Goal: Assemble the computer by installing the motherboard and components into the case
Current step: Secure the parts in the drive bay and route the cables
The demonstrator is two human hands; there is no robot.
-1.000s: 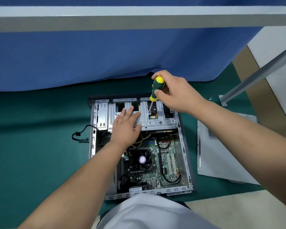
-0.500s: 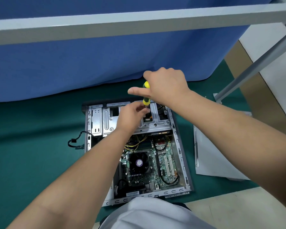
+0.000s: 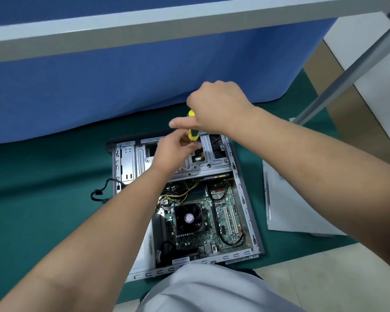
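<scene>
Gripping the yellow-green screwdriver (image 3: 193, 128) from above: R hand (image 3: 218, 104), fingers curled round the handle, thumb stuck out to the left. Driver roughly upright, over the far end of the case (image 3: 245, 199); tip hidden behind L hand.

L hand (image 3: 171, 152) reaches in from lower left, fingers bent up at the driver shaft just under the handle. Blurred; looks like a pinch on the shaft or sth small at the tip, but cannot tell for sure.

Case lies open side up on green mat (image 3: 43, 199). Far end: silver drive cage/bracket (image 3: 212, 163), both hands working over it. Near end: motherboard (image 3: 223, 221) seated inside the case, w/ black CPU fan (image 3: 188, 218) approx centre, white expansion slots to its right, yellow/black wire bundle (image 3: 178, 194) running from under the cage toward the fan.

Black cable w/ connector (image 3: 99, 191) hangs out of the case's left wall onto the mat. Grey side panel (image 3: 291, 210) lies flat on the mat, right of the case, apart from it.

Blue cloth (image 3: 122, 82) hangs behind the case, grey frame bar (image 3: 144, 25) across the top. Person's grey clothing (image 3: 212, 289) at bottom edge.
</scene>
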